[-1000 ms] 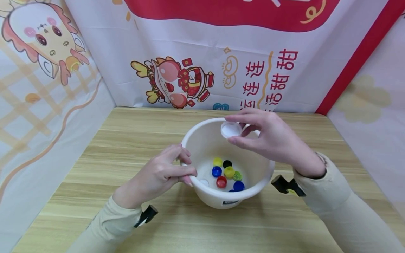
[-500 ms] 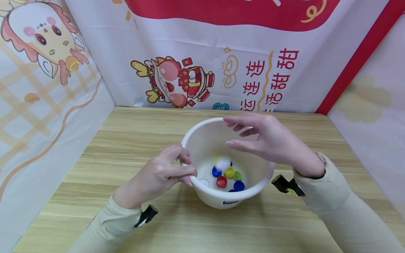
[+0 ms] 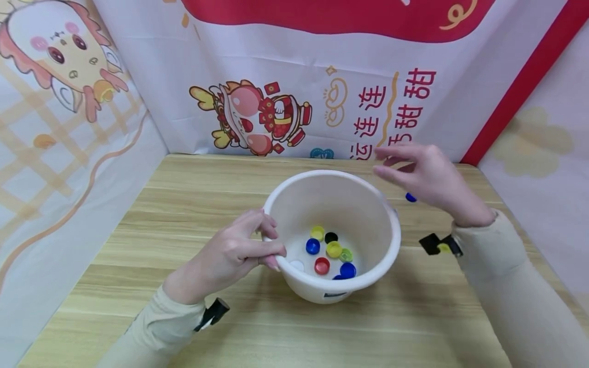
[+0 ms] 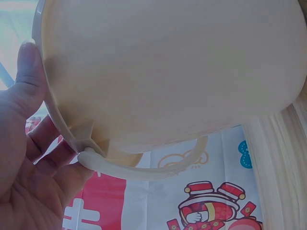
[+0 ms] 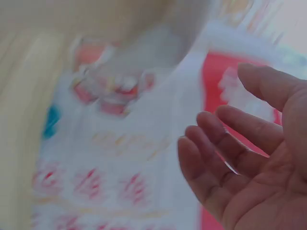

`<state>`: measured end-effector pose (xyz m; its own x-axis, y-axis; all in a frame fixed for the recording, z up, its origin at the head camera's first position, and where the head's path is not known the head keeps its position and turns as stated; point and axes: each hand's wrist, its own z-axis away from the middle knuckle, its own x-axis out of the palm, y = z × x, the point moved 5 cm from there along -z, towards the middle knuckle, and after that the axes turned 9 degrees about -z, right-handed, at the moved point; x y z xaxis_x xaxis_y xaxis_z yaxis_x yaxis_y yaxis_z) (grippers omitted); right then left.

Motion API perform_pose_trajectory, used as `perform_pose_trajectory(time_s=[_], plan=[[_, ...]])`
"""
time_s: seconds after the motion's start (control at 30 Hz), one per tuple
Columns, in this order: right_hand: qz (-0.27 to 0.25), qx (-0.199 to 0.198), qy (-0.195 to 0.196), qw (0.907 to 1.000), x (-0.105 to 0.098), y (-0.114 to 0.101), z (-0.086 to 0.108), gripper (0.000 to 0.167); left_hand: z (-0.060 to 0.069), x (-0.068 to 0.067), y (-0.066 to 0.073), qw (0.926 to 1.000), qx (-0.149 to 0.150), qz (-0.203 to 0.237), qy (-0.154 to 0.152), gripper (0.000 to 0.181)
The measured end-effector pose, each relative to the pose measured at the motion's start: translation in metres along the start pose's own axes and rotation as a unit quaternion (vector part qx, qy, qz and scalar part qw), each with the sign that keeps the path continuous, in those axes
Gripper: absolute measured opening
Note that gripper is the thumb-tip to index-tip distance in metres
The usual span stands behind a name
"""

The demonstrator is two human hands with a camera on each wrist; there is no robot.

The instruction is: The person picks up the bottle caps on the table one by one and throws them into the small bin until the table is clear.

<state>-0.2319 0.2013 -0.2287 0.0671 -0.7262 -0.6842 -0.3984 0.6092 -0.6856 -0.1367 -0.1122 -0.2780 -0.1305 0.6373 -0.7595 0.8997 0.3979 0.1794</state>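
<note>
My left hand (image 3: 230, 253) grips the left rim of a white plastic bucket (image 3: 299, 197), fingers over the edge. In the left wrist view its thumb and fingers lie around the bucket's rim, and the white handle (image 4: 182, 163) hangs by the fingertips. Inside are several bottle caps: a red cap (image 3: 322, 266), a black cap (image 3: 331, 238), a yellow cap (image 3: 334, 249) and a blue cap (image 3: 313, 246) among them. My right hand (image 3: 428, 176) hovers to the right of the bucket, fingers loosely extended and holding nothing. Just below it another blue cap (image 3: 411, 197) shows, partly hidden.
The bucket stands on a wooden table (image 3: 184, 204). A printed cloth backdrop (image 3: 294, 66) hangs behind the table's far edge, and more printed cloth (image 3: 69, 179) lines the left side.
My right hand released a white cap, which fell into the bucket, then moved right, off the bucket. The loose blue cap on the table came into view. My left hand stayed on the rim.
</note>
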Motion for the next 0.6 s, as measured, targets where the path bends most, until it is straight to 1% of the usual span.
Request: perform_pose_trajectory(time_s=[0.1,0.2,0.3,0.37,0.43,0.53,0.6], plan=[[-0.006,0.074,0.011,0.9972,-0.012,0.052,-0.007,0.055,-0.001,-0.001,0.0,1.0,0.001,-0.002,0.001,0.032],[-0.005,0.144,0.003,0.9896,-0.018,0.106,-0.008,0.067,-0.002,-0.001,-0.001,1.0,0.003,-0.002,0.001,0.031],[0.012,0.19,-0.016,0.9816,-0.019,0.154,-0.005,0.076,-0.002,-0.001,-0.001,1.0,0.003,-0.003,-0.001,0.03],[0.028,0.202,-0.03,0.9786,-0.018,0.181,-0.003,0.078,-0.002,-0.001,-0.001,1.0,0.001,-0.004,-0.002,0.029],[0.038,0.207,-0.043,0.9766,-0.016,0.205,0.0,0.075,-0.002,-0.002,0.0,1.0,0.001,-0.005,-0.002,0.028],[0.048,0.218,-0.065,0.9726,-0.013,0.233,0.003,0.071,-0.002,-0.002,0.001,1.0,-0.002,-0.005,-0.005,0.027],[0.056,0.224,-0.081,0.9696,-0.009,0.246,0.004,0.071,-0.003,-0.002,0.001,0.9999,-0.005,-0.004,-0.008,0.026]])
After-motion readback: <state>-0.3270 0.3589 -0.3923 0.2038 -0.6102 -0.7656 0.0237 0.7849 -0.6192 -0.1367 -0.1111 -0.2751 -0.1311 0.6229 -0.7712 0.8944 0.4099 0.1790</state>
